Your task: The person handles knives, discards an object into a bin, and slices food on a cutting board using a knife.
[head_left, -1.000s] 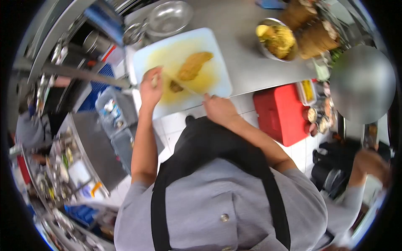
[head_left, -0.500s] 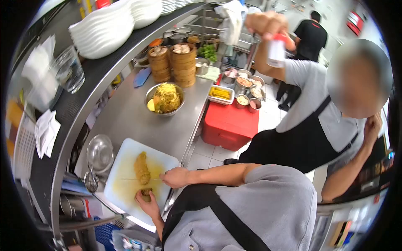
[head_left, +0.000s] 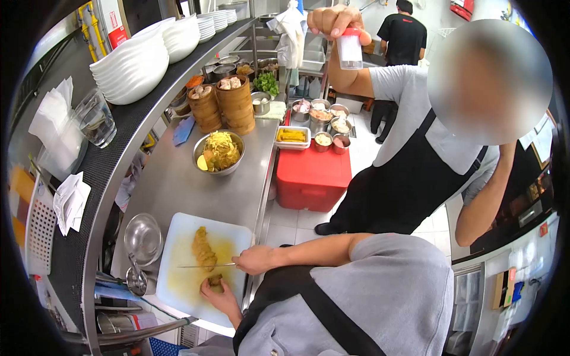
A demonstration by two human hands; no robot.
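Note:
A white cutting board [head_left: 178,291] with yellow-brown liquid on it lies at the near end of the steel counter. On it rests a long, golden-brown piece of cooked food [head_left: 204,249], apparently cut into slices. My right hand [head_left: 255,259] is closed round the handle of a knife [head_left: 205,265], whose thin blade lies across the board near the lower end of the food. Below the blade, the fingers of my left hand [head_left: 221,299] curl round a short cut piece of the same food [head_left: 215,283].
Beside the board are a clear bowl [head_left: 143,239] and a ladle [head_left: 136,281]. Further along stand a metal bowl of shredded yellow food [head_left: 222,151] and bamboo steamers [head_left: 236,107]. A red cooler [head_left: 313,178] adjoins the counter. At right, a co-worker's raised hand [head_left: 335,22] holds a red-lidded shaker [head_left: 350,50].
The view has shifted, so the counter sits differently in the frame. My hands stay at the board with knife and food. The co-worker still holds the shaker up.

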